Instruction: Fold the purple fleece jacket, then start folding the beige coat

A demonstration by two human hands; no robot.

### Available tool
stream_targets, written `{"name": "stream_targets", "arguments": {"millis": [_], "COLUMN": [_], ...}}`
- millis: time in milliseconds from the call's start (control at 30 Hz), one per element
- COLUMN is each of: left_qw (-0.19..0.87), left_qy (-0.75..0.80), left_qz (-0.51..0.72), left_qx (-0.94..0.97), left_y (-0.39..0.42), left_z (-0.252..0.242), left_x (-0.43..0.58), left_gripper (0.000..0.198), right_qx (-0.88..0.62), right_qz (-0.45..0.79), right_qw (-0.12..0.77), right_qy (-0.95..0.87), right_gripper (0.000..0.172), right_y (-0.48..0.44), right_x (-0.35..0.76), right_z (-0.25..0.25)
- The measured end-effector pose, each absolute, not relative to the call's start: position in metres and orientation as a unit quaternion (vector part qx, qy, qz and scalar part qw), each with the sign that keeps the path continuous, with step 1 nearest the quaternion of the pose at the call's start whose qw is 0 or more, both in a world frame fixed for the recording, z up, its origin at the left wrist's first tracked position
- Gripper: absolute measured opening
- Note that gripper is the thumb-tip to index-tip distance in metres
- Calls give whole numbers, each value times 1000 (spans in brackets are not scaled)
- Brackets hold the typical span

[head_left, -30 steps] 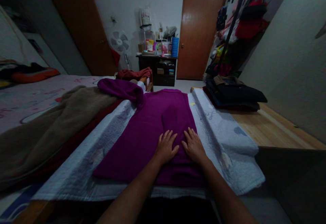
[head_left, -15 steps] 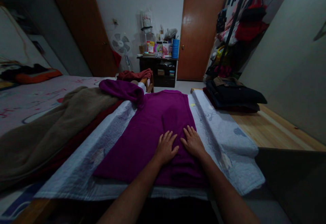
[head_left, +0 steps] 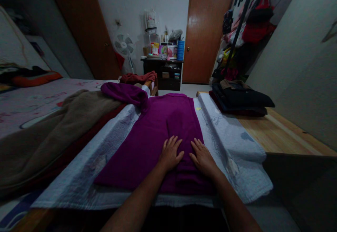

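Left hand and right hand flat, open on the purple sweater; uneven pushing might bunch fabric ahead of them.

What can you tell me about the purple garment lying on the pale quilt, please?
The purple garment looks like a soft knit top, laid flat on the pale quilt. One sleeve bunches at its far left corner. The left hand and right hand rest open, side by side, on its near part.

Single head-worn view looks forward and down, close over the purple garment.
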State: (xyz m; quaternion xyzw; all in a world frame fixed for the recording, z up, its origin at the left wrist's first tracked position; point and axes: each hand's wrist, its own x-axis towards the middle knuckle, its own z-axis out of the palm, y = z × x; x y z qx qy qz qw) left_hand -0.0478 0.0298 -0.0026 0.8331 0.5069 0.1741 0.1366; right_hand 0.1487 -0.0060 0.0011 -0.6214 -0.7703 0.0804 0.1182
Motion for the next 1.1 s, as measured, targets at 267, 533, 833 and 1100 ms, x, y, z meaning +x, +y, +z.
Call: {"name": "stream_targets", "arguments": {"millis": [267,533,833,1100], "left_qw": [137,152,149,150], "left_qy": [507,512,506,507], "left_qz": [178,188,206,218], "left_qx": [832,824,824,820], "left_y": [30,29,31,31], "left_z": [-1,0,-7,-8], "left_x": [-48,-48,-48,-47], "left_gripper": [56,62,66,65], "right_qx": [-599,-600,-604,-599], "right_qz": [105,62,35,47], "right_qw": [55,139,117,82], "right_qy": [-792,-786,-787,-795], "right_gripper": [29,44,49,53], "right_y": [8,60,58,55], "right_x": [140,112,112,111], "right_z": [63,26,10,10]}}
